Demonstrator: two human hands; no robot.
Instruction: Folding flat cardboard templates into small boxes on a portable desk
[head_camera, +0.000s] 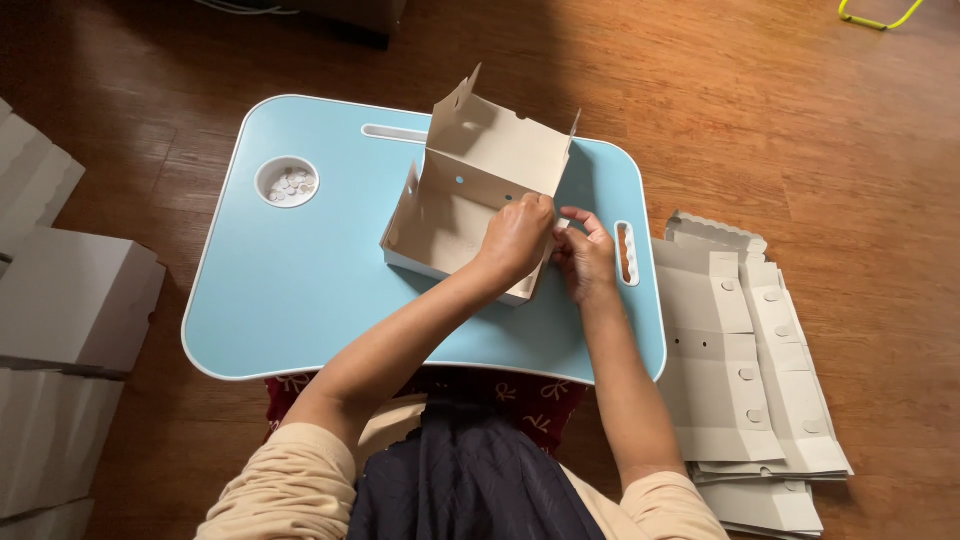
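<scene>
- Here, the half-folded cardboard box (470, 195) stood on the blue desk (300, 290).
- Left hand (515, 240) pinched its right wall; right hand (585, 255) closed on the flap beside it.
- Pressing evenly along the crease would have kept that corner square, judging by the grip.

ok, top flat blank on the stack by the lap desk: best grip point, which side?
Probably the stack's scalloped far end, from the far side: it overhangs the sheets below. The near ends lie flush and fanned; the lap desk crowds the left edge.

Warm light falls from the upper right, corners darken, soft shadows lie leftward, and focus is sharp throughout.
</scene>
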